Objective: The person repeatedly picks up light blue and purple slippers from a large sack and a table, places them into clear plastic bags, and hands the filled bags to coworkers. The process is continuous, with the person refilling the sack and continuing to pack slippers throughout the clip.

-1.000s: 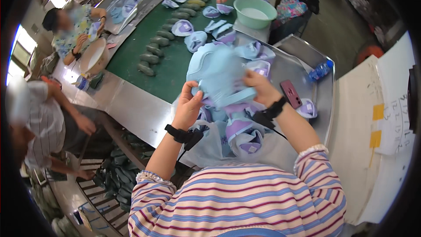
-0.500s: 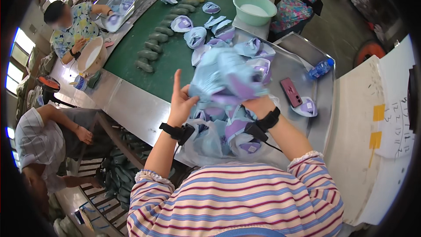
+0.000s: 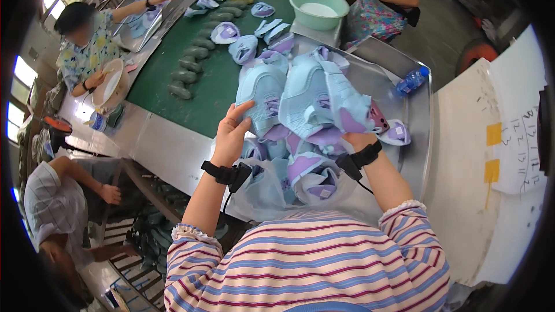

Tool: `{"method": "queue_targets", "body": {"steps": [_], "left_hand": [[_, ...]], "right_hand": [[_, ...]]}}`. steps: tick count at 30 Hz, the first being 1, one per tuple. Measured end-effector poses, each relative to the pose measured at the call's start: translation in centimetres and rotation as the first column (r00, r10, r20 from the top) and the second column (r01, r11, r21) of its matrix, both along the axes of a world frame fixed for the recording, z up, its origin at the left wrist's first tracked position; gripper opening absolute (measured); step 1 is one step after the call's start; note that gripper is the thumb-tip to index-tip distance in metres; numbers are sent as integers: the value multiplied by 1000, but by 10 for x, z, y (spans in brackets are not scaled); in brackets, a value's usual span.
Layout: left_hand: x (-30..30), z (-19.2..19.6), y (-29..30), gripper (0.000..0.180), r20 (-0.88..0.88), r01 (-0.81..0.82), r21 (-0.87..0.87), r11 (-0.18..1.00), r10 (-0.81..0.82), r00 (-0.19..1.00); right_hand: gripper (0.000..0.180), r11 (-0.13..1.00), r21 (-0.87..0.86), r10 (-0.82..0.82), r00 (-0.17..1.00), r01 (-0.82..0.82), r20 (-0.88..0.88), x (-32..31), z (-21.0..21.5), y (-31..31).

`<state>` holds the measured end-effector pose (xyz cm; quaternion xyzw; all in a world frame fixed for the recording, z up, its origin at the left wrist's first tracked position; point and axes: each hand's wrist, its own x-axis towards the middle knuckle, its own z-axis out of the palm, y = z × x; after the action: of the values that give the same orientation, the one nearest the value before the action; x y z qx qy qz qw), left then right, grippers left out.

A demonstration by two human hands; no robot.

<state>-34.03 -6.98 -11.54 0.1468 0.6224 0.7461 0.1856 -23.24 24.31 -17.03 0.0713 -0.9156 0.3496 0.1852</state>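
Note:
My left hand (image 3: 232, 132) has its thumb and fingers closed on the near left edge of a light-blue shoe upper (image 3: 261, 93) with purple laces. My right hand (image 3: 359, 140) is under two more shoe uppers, a middle one (image 3: 304, 95) and a right one (image 3: 348, 99) with a purple heel; most of its fingers are hidden behind them. All of these are held up side by side over the metal table. Below them lies a pile of blue and purple uppers (image 3: 315, 182), partly in a clear plastic bag (image 3: 260, 188).
A row of dark green shoe lasts (image 3: 188, 63) runs along the green belt (image 3: 153, 89), with several uppers beside it. A mint-green basin (image 3: 319, 10), blue bottle (image 3: 412, 81) and phone (image 3: 377, 117) are to the right. Co-workers sit at the left (image 3: 81, 46) and far right (image 3: 376, 0).
The bunched, blurred uppers have spread into separate ones side by side. My left hand, earlier with its index finger raised, now grips the left upper. The view has shifted slightly.

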Motion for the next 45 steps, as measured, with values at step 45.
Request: {"method": "queue_targets", "body": {"steps": [45], "left_hand": [[49,32,-25,16,-576,76,-23,997,-75,814]], "right_hand": [[38,-201,-963,443,893,181,76,86,71,-16]]}}
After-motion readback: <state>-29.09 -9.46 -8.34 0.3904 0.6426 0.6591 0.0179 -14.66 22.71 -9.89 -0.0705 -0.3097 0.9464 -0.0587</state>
